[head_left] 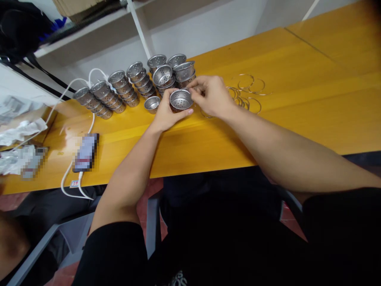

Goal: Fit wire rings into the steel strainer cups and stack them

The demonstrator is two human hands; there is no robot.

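My left hand (168,112) is wrapped round a small perforated metal cup (181,100), its open mouth facing up. At the cup's right rim, the fingers of my right hand (210,94) are pinched together; whatever lies between them is too small to make out. Just left of my left hand stands a single metal cup (152,104) on the table. Behind both hands rise stacks of the same perforated cups (163,76). Several thin metal rings (241,97) lie loose on the table to the right of my right hand.
More cup stacks (119,85) line the back left of the yellow table (312,99). A phone (86,152) with a white cable (63,180) lies at left. Plastic bags (22,131) are at the far left. Shelving (116,26) stands behind; another person's knee shows lower left.
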